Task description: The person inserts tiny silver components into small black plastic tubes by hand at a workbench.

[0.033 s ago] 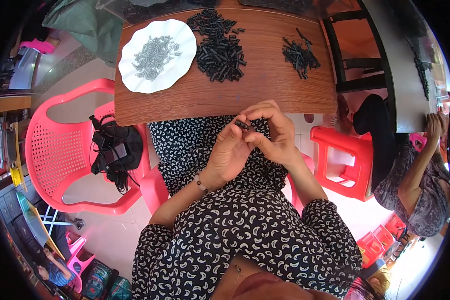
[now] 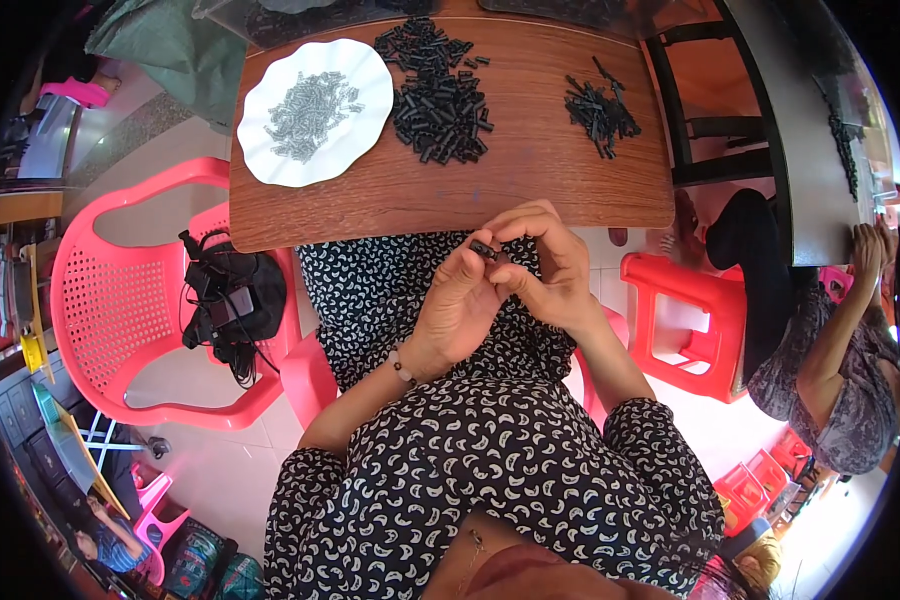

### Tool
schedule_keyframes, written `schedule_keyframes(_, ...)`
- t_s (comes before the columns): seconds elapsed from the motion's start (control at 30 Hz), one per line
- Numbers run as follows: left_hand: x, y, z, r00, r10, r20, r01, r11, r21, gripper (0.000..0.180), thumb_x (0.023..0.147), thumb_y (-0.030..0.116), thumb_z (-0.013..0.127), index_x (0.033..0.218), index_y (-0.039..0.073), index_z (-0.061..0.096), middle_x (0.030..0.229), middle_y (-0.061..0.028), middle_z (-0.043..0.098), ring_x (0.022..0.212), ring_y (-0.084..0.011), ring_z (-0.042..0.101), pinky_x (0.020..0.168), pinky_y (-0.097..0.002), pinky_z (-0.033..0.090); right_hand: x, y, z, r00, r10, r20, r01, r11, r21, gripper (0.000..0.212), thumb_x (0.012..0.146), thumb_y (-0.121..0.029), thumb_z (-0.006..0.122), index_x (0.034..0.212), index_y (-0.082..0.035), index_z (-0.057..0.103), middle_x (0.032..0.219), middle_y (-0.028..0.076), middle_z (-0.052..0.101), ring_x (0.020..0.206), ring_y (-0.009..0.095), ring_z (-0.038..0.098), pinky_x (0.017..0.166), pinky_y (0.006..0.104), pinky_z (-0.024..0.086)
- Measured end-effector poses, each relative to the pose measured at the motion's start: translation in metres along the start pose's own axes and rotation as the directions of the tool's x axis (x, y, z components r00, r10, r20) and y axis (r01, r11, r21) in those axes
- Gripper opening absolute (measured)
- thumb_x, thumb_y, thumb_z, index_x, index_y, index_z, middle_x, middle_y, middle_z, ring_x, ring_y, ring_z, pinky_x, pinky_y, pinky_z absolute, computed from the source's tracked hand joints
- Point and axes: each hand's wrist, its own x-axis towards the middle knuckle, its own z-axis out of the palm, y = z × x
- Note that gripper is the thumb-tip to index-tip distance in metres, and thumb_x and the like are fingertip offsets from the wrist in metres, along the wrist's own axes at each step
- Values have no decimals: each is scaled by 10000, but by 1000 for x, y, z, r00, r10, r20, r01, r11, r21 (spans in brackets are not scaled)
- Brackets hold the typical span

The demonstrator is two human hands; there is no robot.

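Observation:
Above my lap, just short of the table edge, my left hand (image 2: 457,305) pinches a small black cylindrical piece (image 2: 484,250) between thumb and fingers. My right hand (image 2: 550,268) meets it from the other side, its thumb and fingers closed near the right end of the piece; whatever sits between those fingertips is too small to make out. On the wooden table (image 2: 330,215) lies a big pile of short black cylindrical pieces (image 2: 440,115). Left of it, a white wavy-edged plate (image 2: 365,75) holds many tiny clear or silvery pieces (image 2: 310,115). A smaller heap of longer black pieces (image 2: 602,115) lies at the right.
A pink plastic chair (image 2: 120,260) at my left carries a black bag with cables (image 2: 235,300). A red stool (image 2: 685,320) stands at the right. Beyond it, another person's arm (image 2: 835,325) rests at a dark table (image 2: 805,150). Green cloth (image 2: 150,45) hangs at the far left.

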Motion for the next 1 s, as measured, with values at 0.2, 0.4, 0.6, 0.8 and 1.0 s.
schedule_keyframes(0.2, -1, 1, 5, 999, 10, -42, -8, 999, 41, 298, 845, 354, 682, 1080, 176, 636, 1029, 87, 566, 940, -63, 501, 911, -281, 401, 2, 1, 0, 1000, -10, 9, 10, 999, -36, 247, 734, -144, 778, 903, -60, 619, 921, 73, 664, 868, 223, 591, 794, 325, 457)
schedule_keyframes(0.4, 2, 0, -1, 998, -12, -66, 14, 999, 34, 304, 836, 358, 691, 1080, 185, 638, 1048, 84, 592, 989, -65, 525, 926, -293, 403, 3, 0, -2, 999, -27, 23, 29, 997, -66, 195, 775, -103, 746, 901, -34, 613, 933, 103, 645, 893, 232, 566, 802, 332, 442)
schedule_keyframes(0.6, 8, 7, 7, 990, -21, -138, 27, 999, 40, 326, 896, 299, 641, 1175, 135, 599, 1018, 49, 611, 901, -81, 539, 870, -286, 439, 14, -1, -11, 1000, -13, 20, 15, 994, -108, 148, 800, -63, 715, 904, -25, 617, 936, 108, 639, 895, 215, 587, 787, 326, 475)
schedule_keyframes(0.8, 18, 33, 6, 965, 176, -197, -112, 948, 299, 324, 933, 145, 575, 1228, 12, 577, 970, -23, 619, 796, -93, 544, 727, -247, 464, 79, 2, -48, 965, -252, -79, 196, 882, -428, 149, 760, -81, 720, 869, -42, 626, 871, 90, 652, 813, 252, 604, 719, 334, 475)
schedule_keyframes(1.0, 29, 63, -6, 940, 283, -191, -208, 918, 336, 260, 914, 120, 537, 1117, -32, 592, 877, -35, 603, 795, -136, 569, 733, -276, 480, 204, 14, -87, 849, -466, -250, 238, 758, -607, 104, 783, -123, 708, 826, -53, 644, 775, 84, 641, 767, 232, 577, 670, 322, 479)
